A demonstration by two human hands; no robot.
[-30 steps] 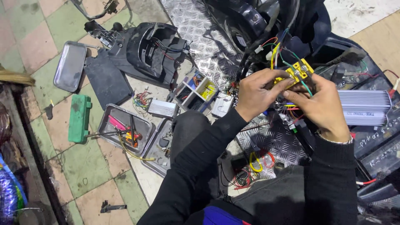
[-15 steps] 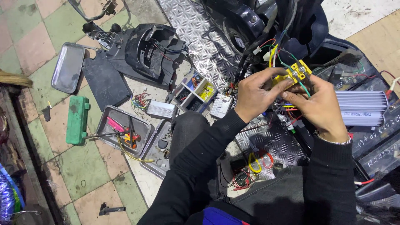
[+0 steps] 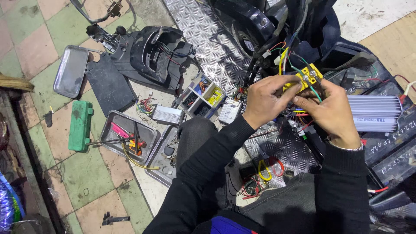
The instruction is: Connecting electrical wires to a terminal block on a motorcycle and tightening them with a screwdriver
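Both hands meet over a yellow terminal block (image 3: 307, 78) with screws on top and red, green and yellow wires running out of it. My left hand (image 3: 265, 100) pinches the block's left side with thumb and fingers. My right hand (image 3: 331, 112) holds it from the right and below, fingers curled among the wire bundle (image 3: 299, 119). A ribbed silver controller box (image 3: 375, 113) lies just right of my right hand. The wires lead up into the dark blue scooter body (image 3: 299, 21).
On the tiled floor to the left lie a black scooter panel (image 3: 158, 54), a mirror (image 3: 70, 71), a green case (image 3: 80, 125), two metal trays with tools (image 3: 130, 136), a small silver box (image 3: 168, 115) and a divided parts box (image 3: 201, 95). Batteries (image 3: 392, 151) sit at the right.
The view has shifted slightly; my hands stay on the yellow terminal block, with only small finger movements on it.
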